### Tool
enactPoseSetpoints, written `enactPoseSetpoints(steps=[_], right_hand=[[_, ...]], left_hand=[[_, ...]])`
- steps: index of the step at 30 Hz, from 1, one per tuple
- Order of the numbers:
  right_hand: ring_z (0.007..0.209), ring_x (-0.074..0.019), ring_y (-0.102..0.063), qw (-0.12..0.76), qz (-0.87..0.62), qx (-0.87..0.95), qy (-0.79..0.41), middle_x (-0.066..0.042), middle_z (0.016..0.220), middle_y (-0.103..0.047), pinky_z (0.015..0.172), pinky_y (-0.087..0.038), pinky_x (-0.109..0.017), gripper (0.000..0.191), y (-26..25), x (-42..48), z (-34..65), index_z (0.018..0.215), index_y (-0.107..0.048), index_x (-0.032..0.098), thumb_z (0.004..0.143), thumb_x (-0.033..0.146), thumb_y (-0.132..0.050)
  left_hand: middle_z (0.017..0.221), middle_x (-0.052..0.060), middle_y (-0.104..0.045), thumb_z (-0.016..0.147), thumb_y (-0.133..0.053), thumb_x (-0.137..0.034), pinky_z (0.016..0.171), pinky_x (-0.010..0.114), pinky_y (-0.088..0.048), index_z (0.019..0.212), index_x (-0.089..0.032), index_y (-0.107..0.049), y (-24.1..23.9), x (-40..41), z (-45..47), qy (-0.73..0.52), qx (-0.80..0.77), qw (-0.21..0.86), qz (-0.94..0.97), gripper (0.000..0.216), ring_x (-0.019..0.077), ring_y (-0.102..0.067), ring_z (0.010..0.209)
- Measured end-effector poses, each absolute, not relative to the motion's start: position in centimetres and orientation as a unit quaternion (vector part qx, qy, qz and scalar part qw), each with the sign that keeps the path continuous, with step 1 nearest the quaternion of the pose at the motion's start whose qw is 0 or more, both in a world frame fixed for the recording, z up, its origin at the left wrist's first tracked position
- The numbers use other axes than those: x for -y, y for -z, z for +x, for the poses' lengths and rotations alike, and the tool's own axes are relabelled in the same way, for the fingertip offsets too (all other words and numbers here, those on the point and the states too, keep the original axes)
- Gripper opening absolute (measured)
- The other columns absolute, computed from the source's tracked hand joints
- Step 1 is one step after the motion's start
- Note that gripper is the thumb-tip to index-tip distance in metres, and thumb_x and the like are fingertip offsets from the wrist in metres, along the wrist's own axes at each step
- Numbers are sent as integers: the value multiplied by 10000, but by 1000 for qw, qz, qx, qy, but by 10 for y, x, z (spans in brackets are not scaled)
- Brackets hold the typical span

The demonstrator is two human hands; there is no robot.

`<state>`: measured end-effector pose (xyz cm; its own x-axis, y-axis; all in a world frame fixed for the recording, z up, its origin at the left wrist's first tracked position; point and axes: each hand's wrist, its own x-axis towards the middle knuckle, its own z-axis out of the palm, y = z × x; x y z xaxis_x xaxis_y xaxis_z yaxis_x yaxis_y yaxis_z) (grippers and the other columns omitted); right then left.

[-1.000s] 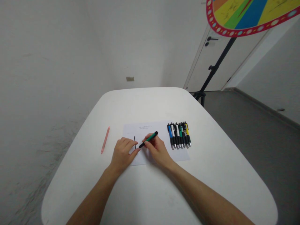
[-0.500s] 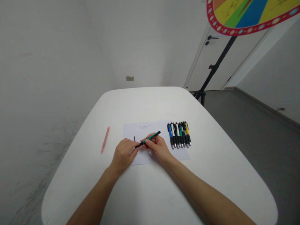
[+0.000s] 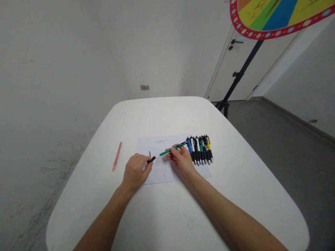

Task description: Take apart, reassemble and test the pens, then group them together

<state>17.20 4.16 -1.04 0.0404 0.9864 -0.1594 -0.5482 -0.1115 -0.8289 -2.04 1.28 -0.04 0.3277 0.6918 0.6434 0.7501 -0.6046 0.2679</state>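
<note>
In the head view, my left hand [image 3: 136, 171] pinches a short black pen grip [image 3: 151, 160] between thumb and fingers. My right hand [image 3: 182, 162] holds a green pen barrel [image 3: 167, 152] with a black clip end, tilted up to the right. A small gap separates the two pen parts. Under them lies a white sheet of paper [image 3: 162, 176] with small writing near its top. A thin dark stick, perhaps a refill [image 3: 149, 153], is on the paper just beyond my left fingers. Beside my right hand, several click pens [image 3: 200, 150] lie in a row.
A pink pen [image 3: 117, 156] rests on the white table [image 3: 162, 116], left of the paper. Past the table's far right edge stands a black tripod pole [image 3: 239, 75] carrying a colourful wheel [image 3: 277, 17]. A wall [image 3: 146, 48] borders the far side.
The green and black pen has come apart. My right hand has moved right with the green barrel, while the black grip stays in my left hand.
</note>
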Motion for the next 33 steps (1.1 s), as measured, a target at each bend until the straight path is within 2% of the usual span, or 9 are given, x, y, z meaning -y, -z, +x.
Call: enactPoseSetpoints(steps=[7,15,21,25,30,33], right_hand=[[564,-121,-620,606,-391,292,-628,0,722,-710,582,-527,-277,396,11,-41,170,803,-566,203,623,414,-850],[561,-126,-617,605,-395,293,-626,0,720,-706,569,-517,-277,389,10,-41,171,811,-573,206,622,407,-847],[569,-126,-599,605,-408,315,-607,6,729,-684,590,-503,-288,359,10,-41,169,811,-564,210,648,409,-815],[584,-141,-588,597,-447,400,-533,23,694,-633,603,-487,-297,286,12,-39,169,823,-598,207,692,401,-762],[694,-168,-605,526,-466,568,-428,-30,807,-687,697,-480,-321,185,9,-32,171,928,-676,194,814,334,-631],[734,-176,-609,483,-465,625,-401,-45,873,-707,709,-478,-321,203,8,-28,171,999,-686,202,851,290,-578]], left_hand=[[746,25,-669,935,-558,-209,662,328,-397,855,-195,-659,1,-15,-12,279,434,121,-848,129,190,-547,735],[765,30,-664,914,-605,-182,667,325,-370,864,-191,-666,2,-17,-9,237,414,193,-858,79,191,-525,747],[783,33,-667,898,-640,-246,686,336,-396,874,-184,-654,3,-18,-8,203,418,163,-870,68,200,-541,769],[799,30,-678,884,-661,-266,691,349,-408,897,-180,-646,2,-17,-10,186,419,138,-878,88,203,-552,776],[816,38,-688,905,-623,-245,696,358,-416,937,-189,-648,2,-17,-11,187,419,122,-880,70,209,-567,799],[814,39,-689,901,-623,-238,690,361,-422,924,-188,-647,2,-16,-12,193,420,115,-879,60,214,-567,798]])
